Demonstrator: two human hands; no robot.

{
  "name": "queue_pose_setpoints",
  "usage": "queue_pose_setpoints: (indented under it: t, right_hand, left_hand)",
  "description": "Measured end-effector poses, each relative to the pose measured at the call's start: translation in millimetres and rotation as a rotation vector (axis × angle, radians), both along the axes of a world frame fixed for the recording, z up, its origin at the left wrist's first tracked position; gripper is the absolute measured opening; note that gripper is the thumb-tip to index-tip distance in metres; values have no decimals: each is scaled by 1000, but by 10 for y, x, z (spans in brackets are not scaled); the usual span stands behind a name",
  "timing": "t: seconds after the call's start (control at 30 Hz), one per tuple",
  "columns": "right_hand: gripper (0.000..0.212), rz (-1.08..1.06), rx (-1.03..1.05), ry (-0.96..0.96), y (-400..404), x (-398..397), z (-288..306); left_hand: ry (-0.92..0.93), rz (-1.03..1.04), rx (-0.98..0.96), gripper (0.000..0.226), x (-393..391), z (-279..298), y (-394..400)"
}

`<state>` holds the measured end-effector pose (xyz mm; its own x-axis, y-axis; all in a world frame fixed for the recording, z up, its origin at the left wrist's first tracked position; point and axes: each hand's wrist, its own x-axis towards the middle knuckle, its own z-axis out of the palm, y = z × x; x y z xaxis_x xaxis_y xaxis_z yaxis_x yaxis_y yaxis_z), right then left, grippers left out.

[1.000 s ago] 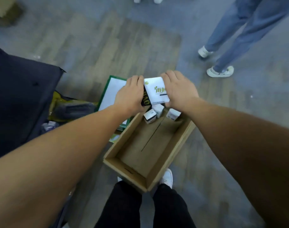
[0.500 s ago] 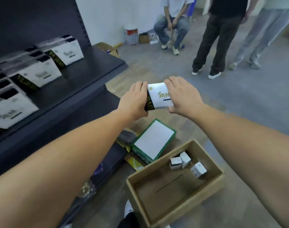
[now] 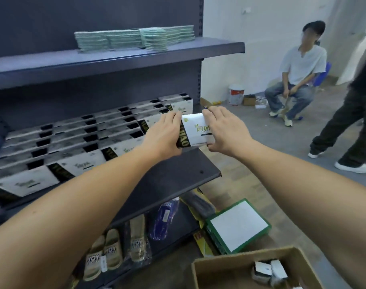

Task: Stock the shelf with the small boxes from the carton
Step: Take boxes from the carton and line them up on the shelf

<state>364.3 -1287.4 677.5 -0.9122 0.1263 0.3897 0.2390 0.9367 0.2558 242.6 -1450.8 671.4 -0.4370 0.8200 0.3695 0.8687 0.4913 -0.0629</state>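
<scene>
The white box (image 3: 195, 130) held between both hands carries green Chinese characters on its face, partly covered, and gold letters reading "MIAO" on its black side band. The slippers (image 3: 113, 251) on the bottom shelf show "TOY" on their straps; other print is too blurred.

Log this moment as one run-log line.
phase: placing | left hand + right hand: hold box | over: middle shelf | carton: boxes remain

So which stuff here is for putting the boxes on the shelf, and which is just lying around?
For the job:
- white box, gripped by left hand and right hand
- middle shelf with its rows of boxes
- carton, small boxes inside

Just lying about:
- slippers
- green-edged box
- paint bucket
- green stacks up top
</scene>
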Motion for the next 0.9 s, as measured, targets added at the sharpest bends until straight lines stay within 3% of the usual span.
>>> queue_pose_setpoints:
  t: [0.43, 0.9]
  right_hand:
    - [101, 74, 45, 27, -986, -1106, 109]
    - [102, 39, 56, 33, -1317, -1356, 69]
  left_hand:
    - [12, 102, 32, 95, -908, 140, -1140]
    - [25, 69, 53, 99, -1171, 119, -1494]
